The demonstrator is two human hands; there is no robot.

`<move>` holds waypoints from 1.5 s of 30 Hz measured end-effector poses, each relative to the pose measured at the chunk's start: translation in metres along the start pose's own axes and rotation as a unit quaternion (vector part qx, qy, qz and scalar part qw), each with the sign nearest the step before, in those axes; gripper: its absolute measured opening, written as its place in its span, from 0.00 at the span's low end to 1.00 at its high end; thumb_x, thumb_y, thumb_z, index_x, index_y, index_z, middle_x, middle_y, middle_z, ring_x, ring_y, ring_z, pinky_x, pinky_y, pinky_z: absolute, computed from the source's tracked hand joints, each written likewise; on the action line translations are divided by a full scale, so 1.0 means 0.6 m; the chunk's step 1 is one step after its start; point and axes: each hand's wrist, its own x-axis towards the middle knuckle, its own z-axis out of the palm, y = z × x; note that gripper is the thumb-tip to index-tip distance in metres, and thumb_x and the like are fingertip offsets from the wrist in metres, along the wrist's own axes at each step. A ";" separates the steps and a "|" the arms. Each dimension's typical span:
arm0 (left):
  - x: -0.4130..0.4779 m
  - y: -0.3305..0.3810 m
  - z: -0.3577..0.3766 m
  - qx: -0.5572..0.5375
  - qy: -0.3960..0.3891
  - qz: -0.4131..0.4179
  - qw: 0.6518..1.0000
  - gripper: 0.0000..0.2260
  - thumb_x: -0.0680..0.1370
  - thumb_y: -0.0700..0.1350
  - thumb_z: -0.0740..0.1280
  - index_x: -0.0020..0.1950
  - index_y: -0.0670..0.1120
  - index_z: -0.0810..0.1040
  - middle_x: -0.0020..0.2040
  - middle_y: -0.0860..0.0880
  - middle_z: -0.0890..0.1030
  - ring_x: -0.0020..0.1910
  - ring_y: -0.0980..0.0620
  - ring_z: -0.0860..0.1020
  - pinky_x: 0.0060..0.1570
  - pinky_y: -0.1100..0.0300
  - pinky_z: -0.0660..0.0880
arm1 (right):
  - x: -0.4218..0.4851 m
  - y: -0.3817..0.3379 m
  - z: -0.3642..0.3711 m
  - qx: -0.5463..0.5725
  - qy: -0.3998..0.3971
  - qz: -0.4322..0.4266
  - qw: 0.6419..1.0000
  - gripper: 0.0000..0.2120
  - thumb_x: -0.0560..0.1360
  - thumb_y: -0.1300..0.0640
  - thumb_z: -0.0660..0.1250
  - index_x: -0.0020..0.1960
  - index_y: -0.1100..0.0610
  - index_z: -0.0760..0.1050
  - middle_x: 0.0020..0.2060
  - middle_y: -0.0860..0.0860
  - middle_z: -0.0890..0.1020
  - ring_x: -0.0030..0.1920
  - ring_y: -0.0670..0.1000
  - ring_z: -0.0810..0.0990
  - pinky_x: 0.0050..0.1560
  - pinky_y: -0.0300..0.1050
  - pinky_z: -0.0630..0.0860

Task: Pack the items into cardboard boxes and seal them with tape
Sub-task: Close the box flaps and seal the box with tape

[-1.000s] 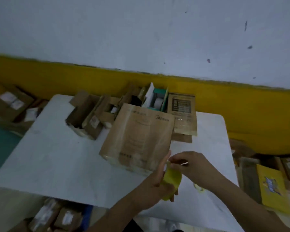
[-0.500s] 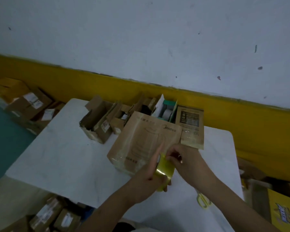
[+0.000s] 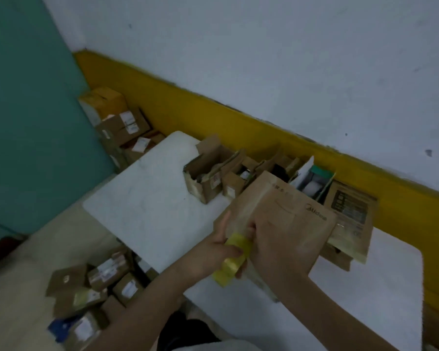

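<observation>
Now your view has swung left since half a second ago, and both hands have moved up against the cardboard box (image 3: 284, 198) on the white table (image 3: 150, 211). Your left hand (image 3: 213, 249) grips the yellow tape roll (image 3: 232, 268) at its near face. Your right hand (image 3: 279, 249) lies on the box; its fingers are hidden, so I cannot tell its grip. The box reads "Midea".

matt brown cardboard box (image 3: 284, 211); glossy yellow tape roll (image 3: 232, 262); smooth white table (image 3: 147, 206).
</observation>
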 end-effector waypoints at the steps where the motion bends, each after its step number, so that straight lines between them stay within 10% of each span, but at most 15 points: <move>1: -0.015 -0.003 -0.015 -0.005 0.006 -0.011 1.000 0.38 0.80 0.32 0.64 0.76 0.64 0.50 0.59 0.41 0.81 0.41 0.48 0.83 0.40 0.54 0.81 | 0.004 -0.010 0.013 -0.008 -0.012 -0.014 1.000 0.06 0.77 0.61 0.60 0.53 0.53 0.70 0.39 0.45 0.71 0.39 0.49 0.71 0.33 0.36 0.62; 7: -0.066 -0.067 -0.116 0.073 0.075 -0.091 0.990 0.39 0.82 0.39 0.65 0.80 0.58 0.41 0.44 0.44 0.84 0.37 0.50 0.82 0.41 0.59 0.78 | 0.037 -0.069 0.099 0.020 -0.140 -0.087 0.986 0.10 0.74 0.67 0.60 0.44 0.52 0.66 0.35 0.46 0.73 0.37 0.47 0.74 0.32 0.41 0.69; 10: -0.066 -0.128 -0.165 0.086 0.108 -0.120 0.983 0.39 0.81 0.42 0.67 0.81 0.56 0.42 0.50 0.53 0.83 0.41 0.60 0.83 0.42 0.67 0.78 | 0.068 -0.079 0.165 0.066 -0.209 -0.052 0.974 0.05 0.77 0.64 0.59 0.45 0.56 0.69 0.39 0.53 0.79 0.39 0.51 0.78 0.41 0.51 0.77; 14: -0.056 -0.230 -0.217 0.100 0.148 -0.175 0.968 0.38 0.81 0.50 0.67 0.82 0.56 0.44 0.68 0.46 0.78 0.63 0.48 0.79 0.56 0.63 0.77 | 0.097 -0.072 0.269 0.102 -0.294 -0.001 0.950 0.05 0.79 0.58 0.65 0.46 0.57 0.73 0.38 0.53 0.82 0.37 0.49 0.81 0.39 0.42 0.80; 17: -0.046 -0.301 -0.240 0.105 0.197 -0.224 0.949 0.37 0.81 0.55 0.65 0.82 0.54 0.45 0.72 0.44 0.74 0.60 0.45 0.80 0.45 0.65 0.78 | 0.099 -0.065 0.358 0.075 -0.328 0.008 0.942 0.05 0.79 0.58 0.66 0.45 0.57 0.73 0.39 0.54 0.82 0.38 0.50 0.82 0.43 0.48 0.81; 23: -0.016 -0.409 -0.275 0.076 0.226 -0.260 0.936 0.34 0.81 0.53 0.64 0.80 0.57 0.45 0.48 0.44 0.84 0.32 0.50 0.84 0.32 0.54 0.82 | 0.091 -0.045 0.494 -0.078 -0.334 -0.036 0.939 0.05 0.80 0.56 0.62 0.53 0.57 0.71 0.48 0.54 0.82 0.48 0.55 0.80 0.39 0.44 0.67; 31: 0.046 -0.442 -0.305 0.062 0.213 -0.261 0.940 0.23 0.81 0.55 0.66 0.70 0.43 0.67 0.50 0.38 0.83 0.38 0.43 0.83 0.37 0.46 0.83 | 0.117 -0.027 0.553 -0.138 -0.324 -0.028 0.936 0.07 0.80 0.62 0.60 0.58 0.60 0.70 0.50 0.56 0.82 0.48 0.54 0.81 0.39 0.43 0.69; 39: 0.053 -0.473 -0.321 0.091 0.246 -0.254 0.931 0.38 0.75 0.59 0.72 0.78 0.47 0.60 0.69 0.48 0.76 0.63 0.49 0.76 0.64 0.50 0.74 | 0.142 -0.029 0.557 -0.232 -0.326 0.017 0.917 0.13 0.79 0.49 0.65 0.54 0.59 0.73 0.48 0.52 0.83 0.48 0.52 0.83 0.40 0.42 0.69; 45: 0.071 -0.468 -0.304 0.179 0.287 -0.295 0.894 0.48 0.68 0.69 0.72 0.78 0.49 0.54 0.68 0.49 0.76 0.65 0.46 0.76 0.60 0.51 0.73 | 0.120 0.041 0.535 -0.202 -0.297 0.044 0.932 0.27 0.75 0.32 0.59 0.46 0.57 0.74 0.44 0.53 0.83 0.45 0.54 0.82 0.37 0.44 0.70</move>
